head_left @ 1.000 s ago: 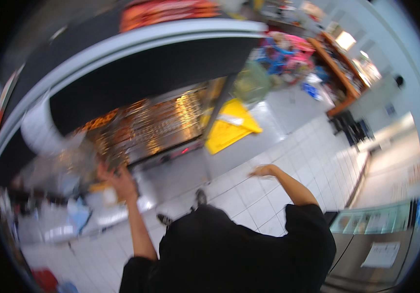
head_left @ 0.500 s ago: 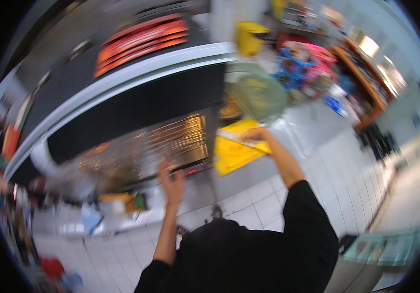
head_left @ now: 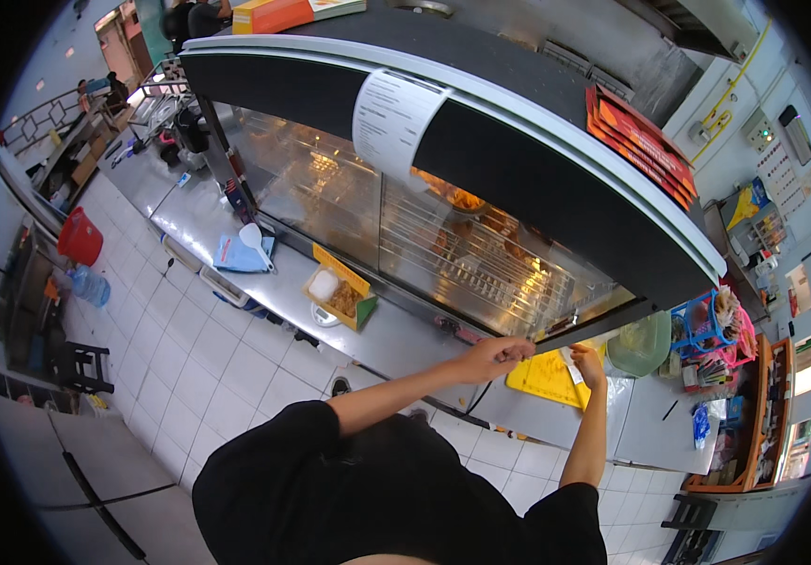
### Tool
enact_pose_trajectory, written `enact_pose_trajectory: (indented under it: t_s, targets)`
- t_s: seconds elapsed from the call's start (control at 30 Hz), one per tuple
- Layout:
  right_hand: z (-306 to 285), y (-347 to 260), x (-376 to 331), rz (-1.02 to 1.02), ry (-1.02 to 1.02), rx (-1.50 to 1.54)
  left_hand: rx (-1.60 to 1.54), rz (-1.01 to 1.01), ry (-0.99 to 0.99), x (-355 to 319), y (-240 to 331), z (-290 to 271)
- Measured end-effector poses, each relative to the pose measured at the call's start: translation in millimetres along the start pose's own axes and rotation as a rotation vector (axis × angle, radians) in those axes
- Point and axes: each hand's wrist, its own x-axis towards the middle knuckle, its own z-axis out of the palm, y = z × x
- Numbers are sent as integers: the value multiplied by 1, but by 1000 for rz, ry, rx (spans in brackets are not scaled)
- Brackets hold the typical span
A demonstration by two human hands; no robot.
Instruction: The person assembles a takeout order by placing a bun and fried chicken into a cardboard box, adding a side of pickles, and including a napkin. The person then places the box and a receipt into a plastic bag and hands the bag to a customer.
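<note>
My left hand is closed at the lower right edge of the glass-fronted warming cabinet. What its fingers hold, if anything, cannot be made out. Over a yellow cutting board, to the right, my right hand is closed round what looks like a knife, its pale flat blade pointing down at the board. Wire racks and a bowl of orange-brown fried food show inside the cabinet. Left of my hands, an open yellow carton holds white rice and brown crumbly food on the steel counter.
A white spoon rests on a blue packet along the counter. Right of the board stand a pale green tub and a blue basket. Flat red-orange cartons lie atop the cabinet; a red bucket stands at far left.
My view has swung, bringing the cabinet's front and the carton more fully into sight. My left hand, spread before the glass earlier, has closed at the cabinet's right edge. My right hand stays over the board.
</note>
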Motion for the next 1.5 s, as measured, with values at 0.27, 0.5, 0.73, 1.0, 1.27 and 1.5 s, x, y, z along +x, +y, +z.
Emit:
enact_pose_trajectory:
  t_s: [0.27, 0.5, 0.73, 1.0, 1.27, 1.5]
  targets:
    - [-92, -255, -113, -182, 1011, 816, 459, -387, 714, -206, -63, -282]
    - [-34, -554, -110, -658, 421, 537, 417, -580, 634, -209, -187, -368]
    - [14, -644, -87, -382, -42, 1194, 55, -470, 681, -212, -179, -334]
    - [-8, -506, -181, -325, 169, 1328, -264, -365, 682, -253, -155, -322]
    - [-84, -272, -347, 50, 657, 1268, -605, -403, 554, -266, -121, -216]
    - [-166, -125, -436, 257, 936, 1245, -753, -606, 459, -126, -144, 13]
